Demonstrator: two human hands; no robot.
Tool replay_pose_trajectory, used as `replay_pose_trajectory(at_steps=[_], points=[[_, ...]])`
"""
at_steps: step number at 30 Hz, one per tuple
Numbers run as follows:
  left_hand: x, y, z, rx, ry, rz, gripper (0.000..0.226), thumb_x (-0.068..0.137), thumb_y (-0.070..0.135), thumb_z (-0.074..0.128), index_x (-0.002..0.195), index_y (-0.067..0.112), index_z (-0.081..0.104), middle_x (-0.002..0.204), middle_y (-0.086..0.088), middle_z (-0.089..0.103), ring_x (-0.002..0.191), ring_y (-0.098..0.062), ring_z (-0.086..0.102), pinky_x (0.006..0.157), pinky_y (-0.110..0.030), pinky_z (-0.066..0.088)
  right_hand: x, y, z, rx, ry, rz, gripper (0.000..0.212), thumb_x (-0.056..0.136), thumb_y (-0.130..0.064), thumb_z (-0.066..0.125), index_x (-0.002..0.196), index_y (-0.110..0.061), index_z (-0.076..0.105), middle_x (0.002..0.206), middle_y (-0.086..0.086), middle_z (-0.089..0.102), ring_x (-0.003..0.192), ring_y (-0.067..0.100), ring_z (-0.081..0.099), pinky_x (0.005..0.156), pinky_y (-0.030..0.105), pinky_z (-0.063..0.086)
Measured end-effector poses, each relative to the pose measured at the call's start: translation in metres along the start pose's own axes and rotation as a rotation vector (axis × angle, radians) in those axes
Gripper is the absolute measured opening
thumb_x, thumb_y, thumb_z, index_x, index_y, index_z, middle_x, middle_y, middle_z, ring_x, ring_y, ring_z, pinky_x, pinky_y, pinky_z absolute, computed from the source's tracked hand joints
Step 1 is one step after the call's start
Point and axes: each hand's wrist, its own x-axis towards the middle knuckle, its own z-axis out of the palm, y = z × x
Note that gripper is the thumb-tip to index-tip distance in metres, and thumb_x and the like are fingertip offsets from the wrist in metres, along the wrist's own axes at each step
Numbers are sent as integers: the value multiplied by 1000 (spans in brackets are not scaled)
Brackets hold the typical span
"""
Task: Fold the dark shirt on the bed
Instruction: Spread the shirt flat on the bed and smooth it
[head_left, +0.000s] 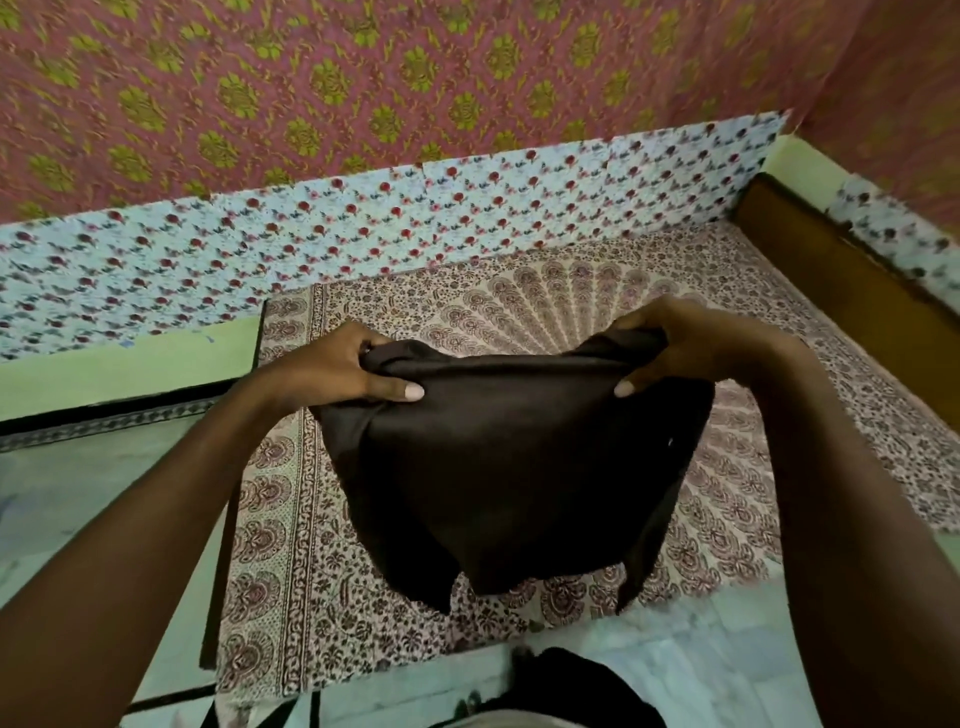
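We hold the dark shirt (509, 467) bunched, hanging below our fingers above the bed (291, 571); left hand (337, 369) and right hand (675, 348) each grip its top edge. Folding seems barely begun; next, probably spread it flat.

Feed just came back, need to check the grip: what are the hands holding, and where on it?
Both hold the dark shirt by its bunched upper edge: left hand at one end, right hand at the other.
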Motion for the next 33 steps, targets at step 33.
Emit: replay_pose_trajectory(at_steps=[33], points=[[507, -326, 76, 149, 896, -703, 32, 87, 21, 64, 111, 1, 58, 114, -28, 63, 113, -46, 57, 87, -50, 49, 575, 339, 125, -205, 550, 259, 26, 83, -4, 64, 109, -4, 61, 113, 23, 52, 110, 45, 50, 83, 48, 49]])
